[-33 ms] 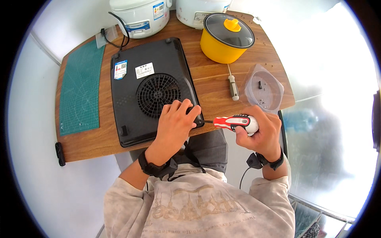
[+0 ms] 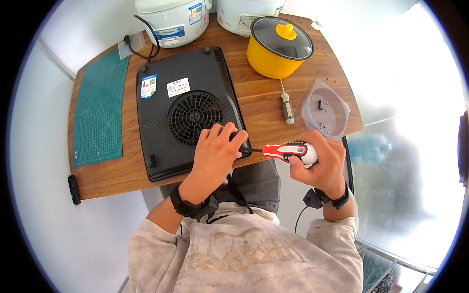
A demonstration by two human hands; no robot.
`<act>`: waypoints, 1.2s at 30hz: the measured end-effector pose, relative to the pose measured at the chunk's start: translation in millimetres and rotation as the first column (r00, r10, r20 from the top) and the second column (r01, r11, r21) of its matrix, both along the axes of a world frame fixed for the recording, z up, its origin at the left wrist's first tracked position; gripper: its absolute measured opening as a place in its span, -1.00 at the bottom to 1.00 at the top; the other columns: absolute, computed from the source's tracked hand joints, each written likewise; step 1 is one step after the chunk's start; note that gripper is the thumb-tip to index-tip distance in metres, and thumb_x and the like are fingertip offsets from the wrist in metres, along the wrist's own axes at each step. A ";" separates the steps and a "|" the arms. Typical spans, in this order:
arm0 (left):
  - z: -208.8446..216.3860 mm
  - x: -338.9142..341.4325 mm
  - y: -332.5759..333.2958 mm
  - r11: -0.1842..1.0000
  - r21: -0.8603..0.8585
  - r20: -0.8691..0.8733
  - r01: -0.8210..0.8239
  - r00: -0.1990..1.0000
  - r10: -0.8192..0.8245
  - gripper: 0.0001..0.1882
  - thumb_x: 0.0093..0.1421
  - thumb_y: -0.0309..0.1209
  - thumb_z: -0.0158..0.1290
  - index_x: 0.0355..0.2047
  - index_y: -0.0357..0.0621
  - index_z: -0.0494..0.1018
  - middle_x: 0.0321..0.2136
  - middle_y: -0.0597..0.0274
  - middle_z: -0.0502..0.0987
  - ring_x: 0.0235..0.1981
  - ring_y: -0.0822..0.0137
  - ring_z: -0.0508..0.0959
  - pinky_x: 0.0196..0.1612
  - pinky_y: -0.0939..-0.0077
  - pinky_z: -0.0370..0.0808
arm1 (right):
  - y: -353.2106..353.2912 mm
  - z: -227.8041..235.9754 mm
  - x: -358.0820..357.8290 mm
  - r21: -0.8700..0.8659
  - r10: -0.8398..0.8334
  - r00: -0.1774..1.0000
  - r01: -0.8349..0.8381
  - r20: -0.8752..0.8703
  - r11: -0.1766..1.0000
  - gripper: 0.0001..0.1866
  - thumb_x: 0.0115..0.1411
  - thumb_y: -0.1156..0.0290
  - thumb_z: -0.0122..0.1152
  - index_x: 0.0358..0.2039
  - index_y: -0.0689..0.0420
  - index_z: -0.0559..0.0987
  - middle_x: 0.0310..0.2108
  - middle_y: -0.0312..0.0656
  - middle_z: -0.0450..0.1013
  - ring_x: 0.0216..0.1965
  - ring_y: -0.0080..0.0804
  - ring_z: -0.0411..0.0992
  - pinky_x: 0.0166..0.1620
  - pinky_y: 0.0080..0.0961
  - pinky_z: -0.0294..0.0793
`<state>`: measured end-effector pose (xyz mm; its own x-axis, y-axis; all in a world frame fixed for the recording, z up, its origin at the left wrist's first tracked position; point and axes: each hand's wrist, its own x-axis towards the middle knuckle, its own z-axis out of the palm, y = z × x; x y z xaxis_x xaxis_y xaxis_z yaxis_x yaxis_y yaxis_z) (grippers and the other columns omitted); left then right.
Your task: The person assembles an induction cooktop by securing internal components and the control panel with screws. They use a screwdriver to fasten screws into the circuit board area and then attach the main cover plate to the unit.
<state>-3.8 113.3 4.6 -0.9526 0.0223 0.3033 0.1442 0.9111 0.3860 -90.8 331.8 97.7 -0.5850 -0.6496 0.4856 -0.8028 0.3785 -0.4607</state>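
An induction cooker (image 2: 159, 119) lies with its black underside up, its round fan grille showing. My left hand (image 2: 212, 151) presses on its near right corner, fingers bent and gripping there; what lies beneath the palm is hidden. My right hand (image 2: 322, 158) is closed around a red and white screwdriver (image 2: 283, 150). The shaft runs left, low and almost level, to that corner beside my left fingers, and its tip's exact seat is too small to tell. A second screwdriver (image 2: 287, 110) with a grey handle lies on the table.
A clear plastic dish (image 2: 340, 115) at the right holds several screws and a small dark piece. Behind stand a yellow pot (image 2: 268, 57) with a glass lid and two white rice cookers (image 2: 171, 19). A green cutting mat (image 2: 100, 107) lies left; a black cord (image 2: 157, 39) runs behind the cooker.
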 end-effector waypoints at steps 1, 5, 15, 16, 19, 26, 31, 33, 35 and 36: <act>-0.1 0.1 0.1 1.000 -0.001 -0.002 -0.001 1.000 0.001 -0.57 -0.06 -0.40 0.38 -0.16 0.06 0.49 -0.17 0.38 0.42 -0.10 0.25 0.46 -0.04 0.29 0.34 | -0.5 -0.5 0.4 0.000 0.001 1.000 -0.001 0.006 1.000 -0.72 -0.15 0.39 0.40 -0.38 0.15 0.57 -0.62 -0.18 0.49 -0.64 -0.21 0.46 -0.51 -0.45 0.48; 0.4 0.0 0.8 1.000 -0.005 0.008 -0.005 1.000 0.005 -0.57 -0.06 -0.40 0.38 -0.16 0.06 0.49 -0.17 0.38 0.42 -0.10 0.25 0.45 -0.04 0.29 0.34 | -4.7 0.6 -0.2 0.000 0.006 1.000 -0.006 0.027 1.000 -0.72 -0.15 0.39 0.40 -0.39 0.15 0.57 -0.63 -0.17 0.48 -0.65 -0.21 0.46 -0.52 -0.44 0.47; -2.1 0.4 -0.1 1.000 0.004 -0.009 -0.003 1.000 0.003 -0.56 -0.06 -0.40 0.38 -0.16 0.07 0.48 -0.17 0.36 0.42 -0.10 0.24 0.45 -0.04 0.28 0.34 | -13.4 18.5 -8.0 0.147 0.126 0.992 -0.123 -0.009 0.981 -0.72 -0.12 0.36 0.40 -0.45 0.14 0.47 -0.66 -0.19 0.39 -0.64 -0.16 0.40 -0.56 -0.35 0.38; -2.3 0.8 -0.3 1.000 0.006 -0.016 -0.004 1.000 0.004 -0.56 -0.06 -0.40 0.38 -0.16 0.07 0.48 -0.17 0.36 0.42 -0.10 0.24 0.45 -0.04 0.28 0.34 | -13.5 21.1 -8.4 0.163 0.147 0.989 -0.144 -0.006 0.976 -0.71 -0.12 0.35 0.40 -0.45 0.14 0.46 -0.65 -0.19 0.38 -0.64 -0.16 0.40 -0.57 -0.34 0.37; -1.9 0.1 0.4 1.000 -0.002 -0.004 -0.004 1.000 0.004 -0.56 -0.06 -0.40 0.38 -0.15 0.07 0.48 -0.17 0.36 0.42 -0.10 0.24 0.45 -0.04 0.28 0.34 | -16.2 24.6 -10.7 0.197 0.199 0.979 -0.188 -0.037 0.962 -0.70 -0.11 0.34 0.39 -0.44 0.14 0.45 -0.65 -0.19 0.37 -0.65 -0.14 0.38 -0.57 -0.33 0.36; -1.5 0.6 -0.8 1.000 -0.011 -0.009 0.011 1.000 -0.011 -0.51 -0.04 -0.37 0.37 -0.09 0.07 0.44 -0.14 0.32 0.42 -0.08 0.23 0.45 -0.02 0.28 0.35 | -41.1 34.8 -10.1 0.197 0.255 0.964 -0.234 -0.083 0.952 -0.71 -0.05 0.42 0.37 -0.29 0.11 0.52 -0.30 -0.20 0.48 -0.41 -0.23 0.50 -0.45 -0.36 0.50; -4.2 1.0 -1.2 1.000 -0.003 -0.045 0.002 0.999 -0.002 -0.51 -0.04 -0.37 0.37 -0.09 0.07 0.43 -0.15 0.32 0.41 -0.08 0.24 0.45 -0.03 0.28 0.34 | -39.7 30.5 -12.3 0.240 0.452 0.891 -0.430 -0.040 0.870 -0.64 0.03 0.52 0.32 -0.10 0.07 0.56 -0.03 -0.21 0.48 -0.29 -0.24 0.53 -0.34 -0.37 0.59; -6.2 0.9 -1.5 1.000 -0.028 -0.056 -0.006 0.998 0.004 -0.51 -0.03 -0.37 0.36 -0.09 0.07 0.43 -0.15 0.32 0.41 -0.08 0.24 0.45 -0.03 0.27 0.34 | -39.2 38.2 -7.0 0.225 0.468 0.883 -0.463 0.031 0.857 -0.61 0.03 0.52 0.38 -0.07 0.10 0.58 0.01 -0.18 0.51 -0.25 -0.22 0.55 -0.30 -0.38 0.60; -7.8 0.7 -1.5 1.000 -0.029 -0.062 -0.005 0.998 0.003 -0.52 -0.03 -0.37 0.36 -0.09 0.07 0.43 -0.15 0.32 0.41 -0.08 0.24 0.44 -0.03 0.27 0.34 | -38.8 51.8 -0.2 0.189 0.432 0.888 -0.456 0.158 0.870 -0.57 0.00 0.50 0.48 -0.07 0.17 0.62 0.04 -0.11 0.55 -0.19 -0.18 0.60 -0.25 -0.39 0.61; -8.7 0.4 -1.3 1.000 -0.017 -0.063 -0.001 0.998 0.000 -0.52 -0.03 -0.38 0.36 -0.09 0.07 0.43 -0.15 0.32 0.41 -0.08 0.24 0.44 -0.03 0.27 0.34 | -36.2 50.2 -0.3 0.204 0.414 0.901 -0.433 0.131 0.878 -0.55 0.01 0.46 0.49 -0.05 0.17 0.62 0.02 -0.10 0.56 -0.19 -0.18 0.61 -0.25 -0.39 0.62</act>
<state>-3.4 112.0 -4.1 -0.9315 0.0276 0.3627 0.1677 0.9174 0.3609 -91.1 295.6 147.9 -0.2608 -0.9292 0.2619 -0.8729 0.1110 -0.4751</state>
